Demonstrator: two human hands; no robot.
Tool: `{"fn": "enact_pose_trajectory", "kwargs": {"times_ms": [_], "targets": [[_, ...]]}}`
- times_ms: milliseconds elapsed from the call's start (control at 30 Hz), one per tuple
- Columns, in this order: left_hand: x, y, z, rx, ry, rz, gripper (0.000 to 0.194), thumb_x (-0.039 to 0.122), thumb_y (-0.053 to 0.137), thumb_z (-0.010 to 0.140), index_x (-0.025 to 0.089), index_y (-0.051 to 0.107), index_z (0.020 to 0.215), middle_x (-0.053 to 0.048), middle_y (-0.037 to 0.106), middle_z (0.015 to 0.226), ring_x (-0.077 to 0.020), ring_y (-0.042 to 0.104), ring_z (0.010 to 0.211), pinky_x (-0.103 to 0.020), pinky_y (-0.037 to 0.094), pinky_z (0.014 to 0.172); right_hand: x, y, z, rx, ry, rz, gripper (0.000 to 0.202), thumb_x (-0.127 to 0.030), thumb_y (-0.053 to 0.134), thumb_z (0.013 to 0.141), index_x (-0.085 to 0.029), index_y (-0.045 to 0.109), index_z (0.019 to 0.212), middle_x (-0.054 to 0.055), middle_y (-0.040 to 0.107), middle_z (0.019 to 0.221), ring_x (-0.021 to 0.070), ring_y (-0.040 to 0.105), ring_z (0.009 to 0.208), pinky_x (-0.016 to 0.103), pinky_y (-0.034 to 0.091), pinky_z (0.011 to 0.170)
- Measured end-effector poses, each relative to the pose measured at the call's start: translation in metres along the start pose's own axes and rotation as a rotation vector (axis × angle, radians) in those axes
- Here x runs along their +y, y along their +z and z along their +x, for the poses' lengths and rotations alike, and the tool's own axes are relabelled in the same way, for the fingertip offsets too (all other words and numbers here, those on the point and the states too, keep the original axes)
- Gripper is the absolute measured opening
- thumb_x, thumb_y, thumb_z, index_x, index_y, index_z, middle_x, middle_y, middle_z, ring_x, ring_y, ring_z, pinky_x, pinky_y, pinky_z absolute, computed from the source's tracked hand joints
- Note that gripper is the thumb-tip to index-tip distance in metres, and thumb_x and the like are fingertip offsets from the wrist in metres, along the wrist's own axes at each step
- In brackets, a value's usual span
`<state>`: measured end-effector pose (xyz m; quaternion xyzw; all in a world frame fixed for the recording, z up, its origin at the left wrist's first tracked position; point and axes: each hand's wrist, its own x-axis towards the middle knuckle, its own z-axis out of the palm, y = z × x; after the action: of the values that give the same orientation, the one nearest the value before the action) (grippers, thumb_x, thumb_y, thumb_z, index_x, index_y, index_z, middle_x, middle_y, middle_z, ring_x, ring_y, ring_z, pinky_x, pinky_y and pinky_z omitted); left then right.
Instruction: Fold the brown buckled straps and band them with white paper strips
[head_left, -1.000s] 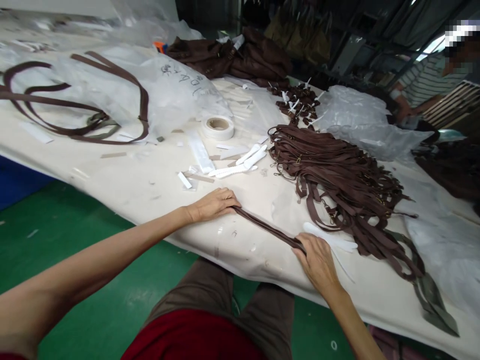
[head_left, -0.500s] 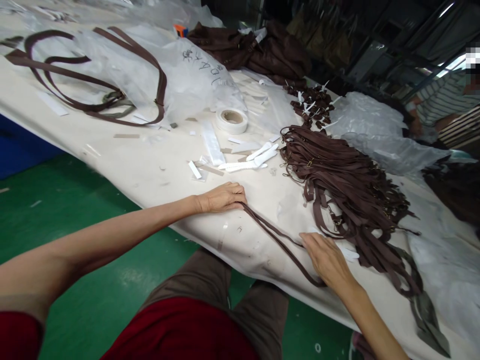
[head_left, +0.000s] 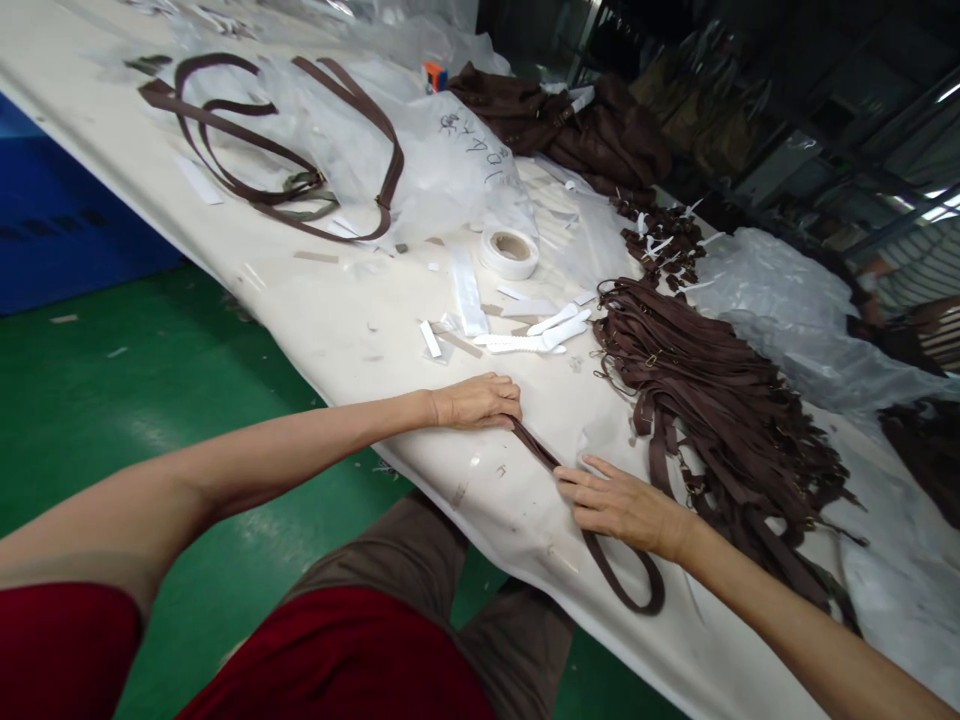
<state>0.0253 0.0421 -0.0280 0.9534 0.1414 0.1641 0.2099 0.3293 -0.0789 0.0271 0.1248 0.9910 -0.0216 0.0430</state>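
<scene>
A long brown strap (head_left: 651, 590) lies doubled near the table's front edge, its loop end curving to the right. My left hand (head_left: 484, 400) is closed round the strap's other end, resting on the table. My right hand (head_left: 626, 505) lies across the strap's middle with its fingers stretched out and slightly apart. Part of the strap is hidden beneath those fingers. To the right of my right hand lies a big pile of brown straps (head_left: 720, 390) with small metal clips.
White plastic ties (head_left: 536, 340) and a tape roll (head_left: 510, 255) lie beyond my hands. Farther left, another brown strap (head_left: 394, 170) rests over a plastic bag (head_left: 457, 160). Brown fabric (head_left: 555, 130) is heaped at the back. A person in a striped top (head_left: 919, 270) is at the right.
My right hand has moved left along the strap, toward my left hand, off the loop end. The loop now lies open on the table. The view has shifted left.
</scene>
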Motion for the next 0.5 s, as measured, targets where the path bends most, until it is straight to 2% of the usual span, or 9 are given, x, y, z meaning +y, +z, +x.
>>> {"fn": "enact_pose_trajectory", "kwargs": {"times_ms": [100,167,233,300,400,500], "targets": [[0.001,0.000,0.000,-0.006,-0.021,-0.041,0.039,0.043,0.036,0.101,0.023,0.069,0.104,-0.010,0.064,0.094,-0.0226,0.053,0.089,-0.033,0.041,0.085,-0.002,0.006,0.012,0.062,0.145,-0.029,0.023,-0.010,0.042,0.099,-0.019,0.060,0.087,0.003,0.064,0.084,0.0182,0.058,0.110,0.050,0.031,0.114],[0.001,0.001,0.001,-0.004,-0.022,-0.060,0.038,0.043,0.037,0.101,0.022,0.069,0.102,-0.010,0.064,0.095,-0.0225,0.053,0.089,-0.034,0.041,0.085,-0.009,0.013,0.025,0.126,0.295,-0.089,0.025,-0.012,0.040,0.100,-0.020,0.060,0.087,0.000,0.058,0.073,0.0158,0.058,0.084,0.052,0.029,0.114],[0.000,0.001,0.001,-0.003,-0.019,-0.068,0.039,0.044,0.037,0.101,0.022,0.069,0.101,-0.010,0.064,0.095,-0.0225,0.053,0.089,-0.034,0.040,0.084,-0.019,0.021,0.039,0.216,0.445,-0.138,0.022,-0.018,0.043,0.101,-0.020,0.062,0.089,-0.001,0.054,0.069,0.0150,0.052,0.072,0.050,0.030,0.113],[-0.001,0.001,0.000,-0.007,-0.013,-0.073,0.039,0.045,0.037,0.101,0.022,0.069,0.100,-0.009,0.064,0.094,-0.0225,0.053,0.089,-0.033,0.040,0.084,-0.029,0.029,0.050,0.301,0.590,-0.154,0.020,-0.025,0.047,0.101,-0.019,0.063,0.091,-0.001,0.052,0.068,0.0157,0.051,0.070,0.048,0.031,0.112],[-0.002,0.001,-0.001,-0.016,0.002,-0.079,0.041,0.046,0.036,0.101,0.022,0.069,0.100,-0.009,0.063,0.092,-0.0220,0.052,0.087,-0.033,0.040,0.083,-0.041,0.038,0.061,0.345,0.778,-0.130,0.021,-0.027,0.047,0.101,-0.019,0.063,0.091,0.000,0.053,0.070,0.0171,0.053,0.074,0.046,0.033,0.111],[-0.003,0.001,-0.001,-0.021,-0.001,-0.084,0.041,0.045,0.036,0.102,0.021,0.069,0.100,-0.008,0.063,0.091,-0.0216,0.052,0.087,-0.032,0.040,0.084,-0.048,0.042,0.067,0.383,0.906,-0.072,0.023,-0.026,0.046,0.101,-0.019,0.063,0.088,0.007,0.061,0.089,0.0191,0.056,0.083,0.040,0.043,0.099]]}}
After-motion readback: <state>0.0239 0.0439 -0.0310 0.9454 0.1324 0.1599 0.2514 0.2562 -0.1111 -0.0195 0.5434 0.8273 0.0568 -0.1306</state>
